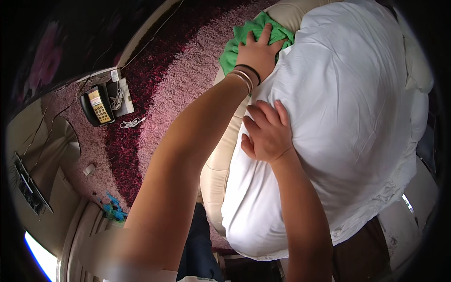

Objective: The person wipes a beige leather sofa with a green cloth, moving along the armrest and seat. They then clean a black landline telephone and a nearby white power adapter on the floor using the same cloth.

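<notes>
My left hand [257, 51], with bands around its wrist, lies spread on a crumpled green cloth [230, 53]. The cloth rests at the edge of a cream padded piece of furniture [216, 165], beside a large white sheet-like cover [338, 88]. Below it, my right hand [269, 135] rests on the white cover near its left edge, fingers slightly bent and holding nothing. Wrinkles run across the cover, and its far right border looks gathered. Part of the green cloth is hidden beneath my left hand.
A pink and dark red shaggy rug [186, 70] covers the floor at left. On it are a corded telephone [98, 105], an open box [123, 97] with a coiled white cable, another bundled cable [132, 122] and a small white object [89, 169]. Thin wires run along the left side.
</notes>
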`<move>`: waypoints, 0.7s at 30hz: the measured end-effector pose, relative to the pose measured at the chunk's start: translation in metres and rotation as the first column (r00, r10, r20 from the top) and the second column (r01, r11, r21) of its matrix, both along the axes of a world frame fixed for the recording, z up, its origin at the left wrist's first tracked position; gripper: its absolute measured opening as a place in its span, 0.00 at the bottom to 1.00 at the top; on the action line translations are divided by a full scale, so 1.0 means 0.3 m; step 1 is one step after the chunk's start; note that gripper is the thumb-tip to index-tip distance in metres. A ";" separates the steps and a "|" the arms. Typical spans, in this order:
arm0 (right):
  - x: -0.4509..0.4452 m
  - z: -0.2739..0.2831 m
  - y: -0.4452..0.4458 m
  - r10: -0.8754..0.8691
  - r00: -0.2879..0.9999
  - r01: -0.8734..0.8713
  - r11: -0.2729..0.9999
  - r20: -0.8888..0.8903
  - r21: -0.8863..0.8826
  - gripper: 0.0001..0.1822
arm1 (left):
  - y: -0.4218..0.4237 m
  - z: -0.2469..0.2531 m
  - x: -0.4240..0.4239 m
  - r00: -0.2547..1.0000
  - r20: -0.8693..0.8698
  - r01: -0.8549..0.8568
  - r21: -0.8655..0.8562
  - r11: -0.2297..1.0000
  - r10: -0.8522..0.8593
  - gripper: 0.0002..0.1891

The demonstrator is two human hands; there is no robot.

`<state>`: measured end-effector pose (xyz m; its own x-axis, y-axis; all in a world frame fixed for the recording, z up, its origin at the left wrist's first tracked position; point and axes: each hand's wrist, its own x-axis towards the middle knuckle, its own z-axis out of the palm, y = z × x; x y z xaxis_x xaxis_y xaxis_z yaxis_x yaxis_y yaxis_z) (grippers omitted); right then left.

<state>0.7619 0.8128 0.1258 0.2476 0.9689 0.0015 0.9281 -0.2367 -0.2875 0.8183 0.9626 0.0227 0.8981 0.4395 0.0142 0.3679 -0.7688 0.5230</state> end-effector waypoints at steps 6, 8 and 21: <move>0.008 -0.006 -0.007 -0.003 1.000 0.003 1.000 -0.018 0.018 0.14 | -0.136 0.033 -0.419 0.997 -0.026 -0.075 -0.268 0.960 0.070 0.34; 0.013 0.008 -0.001 0.004 1.000 -0.004 1.000 -0.007 -0.002 0.14 | -0.210 0.060 -0.560 0.996 -0.077 -0.071 -0.248 0.966 0.053 0.35; -0.005 0.000 -0.006 0.006 0.998 -0.007 1.000 -0.061 -0.020 0.18 | -0.129 0.020 -0.418 0.946 -0.325 -0.083 -0.239 0.968 0.001 0.37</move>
<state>0.7604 0.8109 0.1258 0.2407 0.9701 -0.0329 0.9104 -0.2374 -0.3388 0.6929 0.9241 0.0288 0.8176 0.4296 -0.3835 0.5758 -0.6113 0.5428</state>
